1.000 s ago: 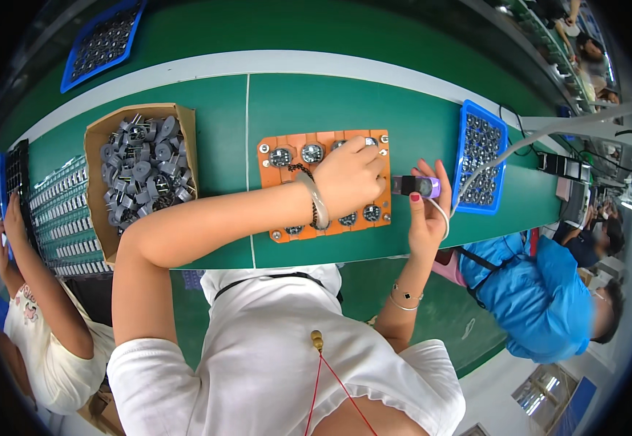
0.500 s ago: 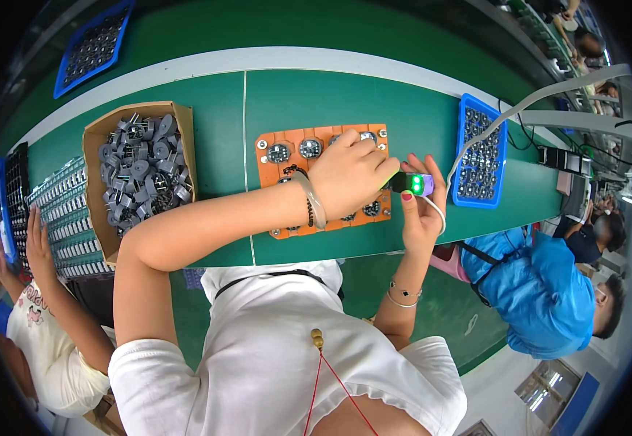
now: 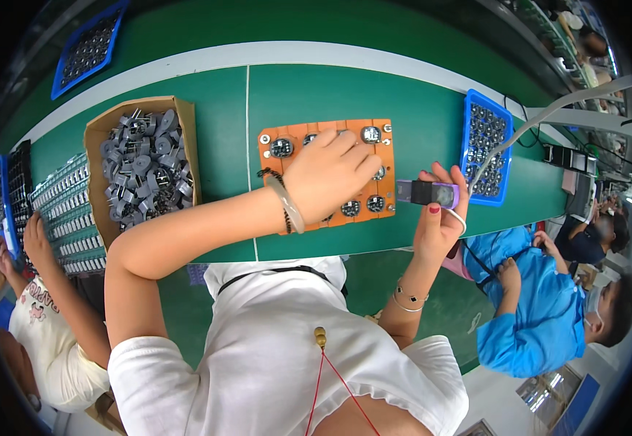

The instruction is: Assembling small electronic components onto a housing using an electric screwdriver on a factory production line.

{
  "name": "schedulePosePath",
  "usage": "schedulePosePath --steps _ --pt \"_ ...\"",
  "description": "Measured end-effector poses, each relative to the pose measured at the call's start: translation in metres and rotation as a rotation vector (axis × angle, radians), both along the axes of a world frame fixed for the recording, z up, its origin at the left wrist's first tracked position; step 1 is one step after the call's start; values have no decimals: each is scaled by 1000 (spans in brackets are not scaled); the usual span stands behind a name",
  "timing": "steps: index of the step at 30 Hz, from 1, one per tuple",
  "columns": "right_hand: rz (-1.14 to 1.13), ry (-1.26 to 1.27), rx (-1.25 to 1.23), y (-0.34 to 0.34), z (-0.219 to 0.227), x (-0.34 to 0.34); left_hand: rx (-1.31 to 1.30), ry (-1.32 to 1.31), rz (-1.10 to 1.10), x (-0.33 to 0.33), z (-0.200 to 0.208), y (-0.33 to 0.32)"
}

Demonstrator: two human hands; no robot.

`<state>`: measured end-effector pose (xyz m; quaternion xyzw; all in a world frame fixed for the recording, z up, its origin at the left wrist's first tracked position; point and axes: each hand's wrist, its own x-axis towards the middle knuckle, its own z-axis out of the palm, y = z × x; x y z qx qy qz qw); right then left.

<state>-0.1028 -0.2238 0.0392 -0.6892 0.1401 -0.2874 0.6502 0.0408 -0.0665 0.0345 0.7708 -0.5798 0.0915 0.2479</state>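
An orange fixture plate (image 3: 265,161) lies on the green table in front of me, with round black parts (image 3: 351,208) seated in it. My left hand (image 3: 332,173) is palm down over the middle of the plate, fingers apart and bent toward the parts; whatever lies beneath the palm and fingertips is hidden. Just right of the plate, my right hand (image 3: 443,218) holds a small purple-and-black handheld device (image 3: 432,193) between thumb and fingers. Its grey end points at the plate without touching it. A white cable runs from it.
Left of the plate stands a cardboard box (image 3: 198,163) full of grey round parts with pins. Beyond it are rows of small parts (image 3: 69,211) and a co-worker's hand (image 3: 37,243). A blue tray (image 3: 505,171) of round parts sits at right, near a person in blue (image 3: 541,298).
My left hand has drawn back left from the device onto the plate. My right hand, with the device, has shifted slightly right. The device's green light has gone out.
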Motion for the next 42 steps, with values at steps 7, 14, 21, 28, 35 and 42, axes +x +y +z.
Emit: schedulePosePath --steps 7,14,21,28,35,42 --pt "105 62 -112 16 7 8 -13 26 -3 -3 -13 6" --pt "163 10 -26 26 7 13 -176 319 -46 -6 18 12" --pt "150 -7 -45 29 6 15 -173 318 -26 -3 20 15" --pt "-101 -116 -106 21 9 8 12 122 -3 -7 -9 12" --pt "174 -77 -104 40 5 7 86 161 6 1 1 45" --pt "211 39 -156 48 0 17 24 70 4 1 -9 48"
